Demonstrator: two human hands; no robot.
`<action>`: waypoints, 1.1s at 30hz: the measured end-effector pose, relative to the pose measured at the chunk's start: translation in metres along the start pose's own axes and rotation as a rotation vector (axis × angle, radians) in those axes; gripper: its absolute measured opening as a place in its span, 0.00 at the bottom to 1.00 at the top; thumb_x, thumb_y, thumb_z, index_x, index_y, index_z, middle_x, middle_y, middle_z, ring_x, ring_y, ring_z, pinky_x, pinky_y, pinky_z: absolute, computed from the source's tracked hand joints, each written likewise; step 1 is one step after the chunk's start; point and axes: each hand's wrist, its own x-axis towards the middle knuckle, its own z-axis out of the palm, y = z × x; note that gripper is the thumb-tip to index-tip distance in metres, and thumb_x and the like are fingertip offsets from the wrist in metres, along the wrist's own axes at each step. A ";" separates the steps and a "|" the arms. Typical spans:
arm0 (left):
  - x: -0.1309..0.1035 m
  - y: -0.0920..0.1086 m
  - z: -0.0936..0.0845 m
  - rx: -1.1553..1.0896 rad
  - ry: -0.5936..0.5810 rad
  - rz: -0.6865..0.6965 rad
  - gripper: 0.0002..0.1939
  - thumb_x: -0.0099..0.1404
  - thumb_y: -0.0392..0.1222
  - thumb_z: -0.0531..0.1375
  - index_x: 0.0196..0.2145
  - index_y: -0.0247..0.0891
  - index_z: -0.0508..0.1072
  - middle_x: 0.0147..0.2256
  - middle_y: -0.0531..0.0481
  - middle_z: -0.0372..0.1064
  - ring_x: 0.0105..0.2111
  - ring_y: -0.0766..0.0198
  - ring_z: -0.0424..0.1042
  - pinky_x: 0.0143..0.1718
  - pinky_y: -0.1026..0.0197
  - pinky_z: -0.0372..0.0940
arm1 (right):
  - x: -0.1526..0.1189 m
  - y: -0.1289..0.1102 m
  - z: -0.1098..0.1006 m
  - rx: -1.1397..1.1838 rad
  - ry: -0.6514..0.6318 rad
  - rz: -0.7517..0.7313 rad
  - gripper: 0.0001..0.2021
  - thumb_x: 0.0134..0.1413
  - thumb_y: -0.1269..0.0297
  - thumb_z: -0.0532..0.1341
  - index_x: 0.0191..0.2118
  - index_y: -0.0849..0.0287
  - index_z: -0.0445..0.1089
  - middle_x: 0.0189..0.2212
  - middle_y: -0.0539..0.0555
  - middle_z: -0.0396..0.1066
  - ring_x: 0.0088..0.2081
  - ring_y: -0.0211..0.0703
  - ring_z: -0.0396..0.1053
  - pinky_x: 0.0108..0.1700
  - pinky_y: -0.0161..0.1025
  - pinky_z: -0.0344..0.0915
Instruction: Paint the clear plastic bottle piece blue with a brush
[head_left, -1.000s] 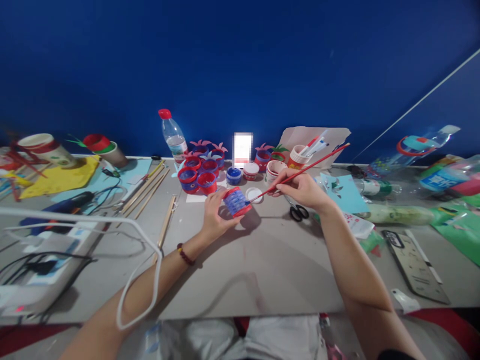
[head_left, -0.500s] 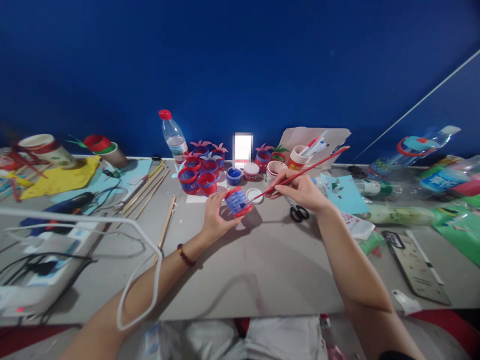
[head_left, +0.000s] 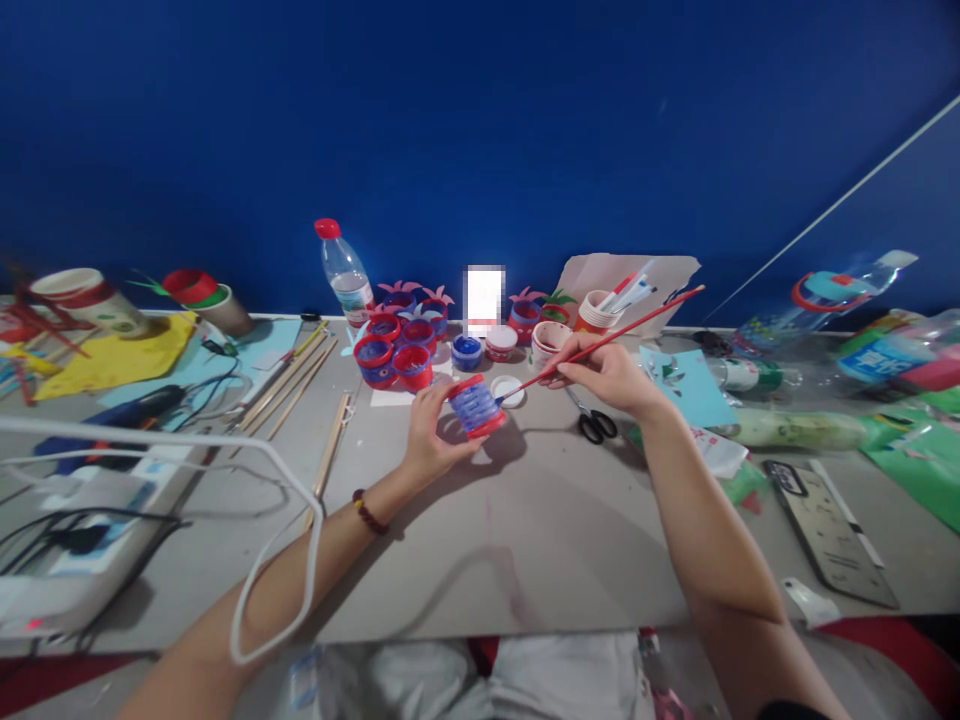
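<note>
A small red cup with a blue-painted middle (head_left: 475, 406) lies tilted in my left hand (head_left: 433, 437), whose thumb and fingers grip it by its ends. My right hand (head_left: 604, 372) pinches a long red paintbrush (head_left: 628, 320); its dark tip is at the right side of the blue band. Behind the cup are an open jar of blue paint (head_left: 467, 351) and a jar with a whitish top (head_left: 501, 342). A white round lid (head_left: 508, 391) lies just beyond the brush tip. Several red and blue cups (head_left: 412, 366) stand at the back left.
Black scissors (head_left: 598, 426) lie right of the brush. A bottle with a red cap (head_left: 349, 275) stands behind the cups. Wooden sticks (head_left: 330, 450), a power strip (head_left: 112, 540) and a white cable loop (head_left: 315, 560) are on the left, a phone (head_left: 829, 540) on the right.
The brush tip has moved slightly right, from on the blue band to its right side. My right hand has shifted a little; my left hand still grips the cup.
</note>
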 end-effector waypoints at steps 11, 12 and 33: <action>0.000 -0.002 0.002 -0.009 -0.011 -0.004 0.37 0.53 0.52 0.70 0.56 0.41 0.64 0.52 0.41 0.70 0.52 0.48 0.70 0.55 0.44 0.65 | -0.005 0.001 -0.006 0.049 -0.041 -0.038 0.12 0.52 0.56 0.70 0.34 0.59 0.73 0.32 0.54 0.79 0.36 0.48 0.80 0.44 0.47 0.79; -0.001 -0.002 0.003 0.001 -0.010 0.000 0.37 0.53 0.53 0.70 0.57 0.41 0.64 0.53 0.41 0.69 0.53 0.47 0.70 0.55 0.43 0.65 | -0.006 0.001 -0.003 0.025 -0.068 -0.044 0.11 0.54 0.57 0.69 0.35 0.59 0.73 0.33 0.55 0.79 0.37 0.48 0.80 0.44 0.47 0.79; -0.003 -0.002 0.003 0.028 -0.039 -0.087 0.39 0.51 0.53 0.71 0.57 0.42 0.65 0.54 0.40 0.67 0.56 0.45 0.68 0.57 0.42 0.64 | -0.015 -0.017 0.005 -0.231 -0.142 -0.122 0.03 0.54 0.67 0.63 0.35 0.57 0.73 0.34 0.53 0.77 0.37 0.44 0.77 0.40 0.40 0.75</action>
